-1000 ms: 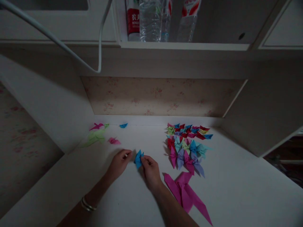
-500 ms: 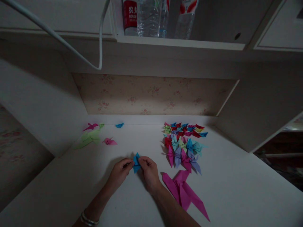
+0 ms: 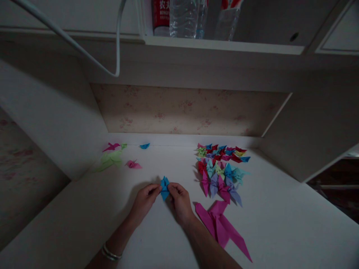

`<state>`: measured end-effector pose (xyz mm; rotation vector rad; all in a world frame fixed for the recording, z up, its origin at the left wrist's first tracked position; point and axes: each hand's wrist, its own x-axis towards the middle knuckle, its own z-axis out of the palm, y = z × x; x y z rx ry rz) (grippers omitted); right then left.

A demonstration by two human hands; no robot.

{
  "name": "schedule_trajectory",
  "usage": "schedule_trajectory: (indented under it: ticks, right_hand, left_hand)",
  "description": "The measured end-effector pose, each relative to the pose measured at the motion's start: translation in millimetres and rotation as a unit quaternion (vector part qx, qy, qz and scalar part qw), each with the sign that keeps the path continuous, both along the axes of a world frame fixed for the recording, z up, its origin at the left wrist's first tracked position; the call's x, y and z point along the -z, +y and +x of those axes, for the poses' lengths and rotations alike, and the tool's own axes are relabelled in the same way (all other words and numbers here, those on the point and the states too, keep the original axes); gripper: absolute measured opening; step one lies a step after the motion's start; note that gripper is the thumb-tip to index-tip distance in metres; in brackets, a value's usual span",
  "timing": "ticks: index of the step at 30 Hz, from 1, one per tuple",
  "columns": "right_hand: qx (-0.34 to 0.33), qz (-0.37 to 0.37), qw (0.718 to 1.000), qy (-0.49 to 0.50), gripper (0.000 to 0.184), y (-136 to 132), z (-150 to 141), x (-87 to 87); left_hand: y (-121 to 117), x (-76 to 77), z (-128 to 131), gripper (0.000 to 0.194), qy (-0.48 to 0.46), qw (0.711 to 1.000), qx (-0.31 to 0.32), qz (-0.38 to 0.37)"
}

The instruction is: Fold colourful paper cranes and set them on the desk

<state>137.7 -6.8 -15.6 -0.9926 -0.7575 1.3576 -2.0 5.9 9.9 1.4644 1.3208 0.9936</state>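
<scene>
Between my two hands is a small blue folded paper piece (image 3: 164, 189), its pointed tips facing away from me. My left hand (image 3: 146, 200) pinches its left edge between thumb and fingers. On the opposite edge, my right hand (image 3: 180, 200) grips it the same way. Just right of my right forearm lies a large magenta paper crane (image 3: 220, 222) with its wings spread. Farther back on the right sit rows of small folded paper cranes (image 3: 221, 188) in several colours.
At the back left lie a green paper crane (image 3: 112, 160), a magenta one (image 3: 112, 146), a pink one (image 3: 134, 164) and a small blue folded paper (image 3: 144, 146). Plastic bottles (image 3: 183, 20) stand on the shelf above. A white cable or lamp arm (image 3: 117, 56) hangs at upper left.
My left hand was apart from the blue paper; it has moved right and taken its left edge. The paper has turned a little between my hands. The camera view has shifted slightly.
</scene>
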Motion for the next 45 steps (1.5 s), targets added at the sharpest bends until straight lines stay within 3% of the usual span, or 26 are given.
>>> schedule_trajectory:
  ticks: [45]
  right_hand:
    - [-0.028, -0.016, 0.999, 0.011, 0.035, -1.8, 0.1, -5.5]
  left_hand:
    - [-1.1, -3.1, -0.1, 0.037, -0.034, 0.999, -0.003, -0.02]
